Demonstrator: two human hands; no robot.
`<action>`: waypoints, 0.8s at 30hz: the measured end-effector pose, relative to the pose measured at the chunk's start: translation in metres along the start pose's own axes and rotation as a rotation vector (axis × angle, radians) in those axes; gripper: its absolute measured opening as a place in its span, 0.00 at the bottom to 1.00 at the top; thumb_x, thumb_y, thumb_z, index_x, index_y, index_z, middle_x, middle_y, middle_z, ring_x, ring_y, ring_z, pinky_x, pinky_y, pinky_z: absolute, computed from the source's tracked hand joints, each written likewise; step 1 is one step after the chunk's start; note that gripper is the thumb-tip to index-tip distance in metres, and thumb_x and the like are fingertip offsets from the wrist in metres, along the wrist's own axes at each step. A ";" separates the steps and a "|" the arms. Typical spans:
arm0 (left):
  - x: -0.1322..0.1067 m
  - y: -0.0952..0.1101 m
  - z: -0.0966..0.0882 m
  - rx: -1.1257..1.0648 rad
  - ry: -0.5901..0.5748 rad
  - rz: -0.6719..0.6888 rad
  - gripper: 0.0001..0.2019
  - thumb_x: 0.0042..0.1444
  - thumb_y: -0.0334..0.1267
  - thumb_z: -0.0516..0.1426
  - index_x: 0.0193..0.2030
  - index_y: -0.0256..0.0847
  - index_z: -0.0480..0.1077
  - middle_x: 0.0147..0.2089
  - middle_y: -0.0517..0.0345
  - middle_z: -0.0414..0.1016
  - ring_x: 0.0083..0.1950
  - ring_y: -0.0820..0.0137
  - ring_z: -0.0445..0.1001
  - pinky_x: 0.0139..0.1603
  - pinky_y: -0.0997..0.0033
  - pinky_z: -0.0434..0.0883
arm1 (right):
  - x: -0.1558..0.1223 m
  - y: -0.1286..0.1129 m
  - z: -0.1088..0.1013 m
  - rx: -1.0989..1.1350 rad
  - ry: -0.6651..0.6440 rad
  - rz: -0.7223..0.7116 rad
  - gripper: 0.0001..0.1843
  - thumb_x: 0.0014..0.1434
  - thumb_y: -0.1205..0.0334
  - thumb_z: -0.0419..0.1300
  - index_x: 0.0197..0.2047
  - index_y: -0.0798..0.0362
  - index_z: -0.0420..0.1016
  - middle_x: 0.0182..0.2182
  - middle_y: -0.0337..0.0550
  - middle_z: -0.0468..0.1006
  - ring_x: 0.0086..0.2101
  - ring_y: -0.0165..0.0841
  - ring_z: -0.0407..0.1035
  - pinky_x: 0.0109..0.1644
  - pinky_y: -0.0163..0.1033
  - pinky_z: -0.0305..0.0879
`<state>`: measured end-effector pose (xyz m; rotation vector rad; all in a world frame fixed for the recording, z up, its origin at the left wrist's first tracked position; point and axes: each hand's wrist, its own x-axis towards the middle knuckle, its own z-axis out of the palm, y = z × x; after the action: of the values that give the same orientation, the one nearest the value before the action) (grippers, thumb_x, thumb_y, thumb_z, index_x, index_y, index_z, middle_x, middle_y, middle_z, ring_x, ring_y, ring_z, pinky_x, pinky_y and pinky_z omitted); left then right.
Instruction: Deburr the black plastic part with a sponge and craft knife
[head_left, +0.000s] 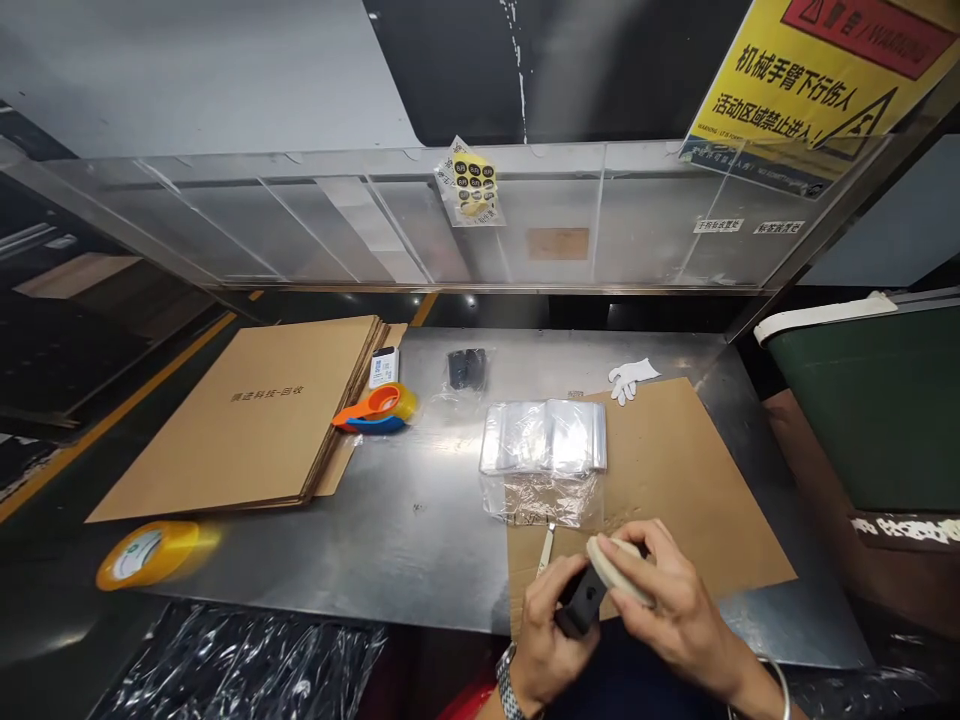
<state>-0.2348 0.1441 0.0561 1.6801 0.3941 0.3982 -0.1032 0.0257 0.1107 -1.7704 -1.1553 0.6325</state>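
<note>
From the head camera, at the near edge of the steel table (420, 520), the left hand (551, 630) has its fingers wrapped around a small black object (581, 608), and the right hand (667, 610) pinches a pale flat disc (619, 572) against its upper end. Doing this well likely calls for a steady left grip and the disc kept square. Beyond lie clear bags (544, 440) on a cardboard sheet (697, 500); far left, flat cartons (255, 420) and a tape dispenser (379, 408).

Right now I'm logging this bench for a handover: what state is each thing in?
left hand: closed around black object
right hand: holding pale flat piece
cardboard boxes: folded flat, stacked
clear bags: stacked, flat
yellow tape roll: lying near table edge
white glove: lying loose
</note>
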 end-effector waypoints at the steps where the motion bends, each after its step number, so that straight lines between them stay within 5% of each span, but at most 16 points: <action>1: 0.000 0.001 0.000 -0.108 0.025 -0.048 0.18 0.48 0.32 0.58 0.47 0.44 0.65 0.38 0.55 0.73 0.38 0.67 0.72 0.41 0.68 0.69 | 0.000 0.007 -0.002 0.110 0.028 0.098 0.24 0.58 0.63 0.53 0.58 0.46 0.61 0.44 0.48 0.64 0.46 0.39 0.60 0.49 0.45 0.60; 4: 0.009 0.008 0.002 -0.617 0.209 -0.196 0.14 0.51 0.40 0.56 0.46 0.50 0.63 0.44 0.57 0.73 0.48 0.64 0.70 0.51 0.62 0.66 | -0.002 0.022 0.003 0.592 0.170 0.341 0.20 0.58 0.55 0.54 0.54 0.48 0.66 0.45 0.47 0.68 0.47 0.40 0.62 0.54 0.48 0.57; 7: 0.025 0.018 0.008 -1.047 0.412 -0.300 0.15 0.52 0.44 0.56 0.48 0.58 0.62 0.55 0.61 0.68 0.59 0.64 0.62 0.59 0.56 0.59 | -0.003 0.021 0.020 1.086 0.312 0.433 0.19 0.57 0.52 0.55 0.49 0.50 0.70 0.45 0.48 0.72 0.49 0.43 0.62 0.54 0.52 0.57; 11: 0.030 0.023 0.021 -1.104 0.484 -0.335 0.23 0.50 0.42 0.59 0.52 0.59 0.60 0.61 0.61 0.60 0.63 0.64 0.55 0.64 0.56 0.51 | 0.002 0.011 0.043 1.300 0.511 0.425 0.18 0.54 0.53 0.59 0.47 0.49 0.70 0.47 0.47 0.72 0.52 0.44 0.60 0.52 0.53 0.59; 14: 0.017 0.018 0.027 -0.973 0.373 -0.331 0.26 0.49 0.42 0.59 0.55 0.56 0.57 0.62 0.59 0.58 0.64 0.64 0.52 0.66 0.58 0.45 | 0.010 0.010 0.047 1.269 0.660 0.429 0.17 0.51 0.54 0.62 0.45 0.48 0.72 0.46 0.44 0.73 0.52 0.41 0.61 0.53 0.50 0.59; 17: 0.002 0.014 0.026 -0.810 0.099 -0.278 0.34 0.45 0.39 0.62 0.58 0.55 0.53 0.64 0.57 0.55 0.65 0.62 0.50 0.66 0.57 0.42 | 0.018 0.011 0.040 1.234 0.734 0.438 0.16 0.50 0.54 0.63 0.43 0.49 0.73 0.43 0.43 0.75 0.48 0.40 0.65 0.53 0.47 0.61; 21: -0.006 0.020 0.020 -0.921 -0.270 -0.290 0.49 0.38 0.42 0.66 0.63 0.56 0.42 0.65 0.50 0.50 0.64 0.55 0.52 0.62 0.51 0.50 | 0.019 0.008 0.026 1.228 0.665 0.379 0.18 0.50 0.55 0.62 0.45 0.51 0.72 0.42 0.46 0.76 0.44 0.41 0.68 0.51 0.47 0.63; 24: -0.004 0.025 0.018 -1.070 -0.314 -0.337 0.47 0.38 0.51 0.64 0.63 0.53 0.44 0.62 0.46 0.55 0.59 0.52 0.60 0.56 0.49 0.58 | 0.013 0.004 0.024 1.217 0.594 0.343 0.21 0.49 0.55 0.63 0.47 0.50 0.71 0.43 0.48 0.75 0.43 0.42 0.69 0.48 0.47 0.64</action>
<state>-0.2289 0.1235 0.0779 0.5936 0.1609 0.0463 -0.1145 0.0466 0.0968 -0.9320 0.0458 0.7061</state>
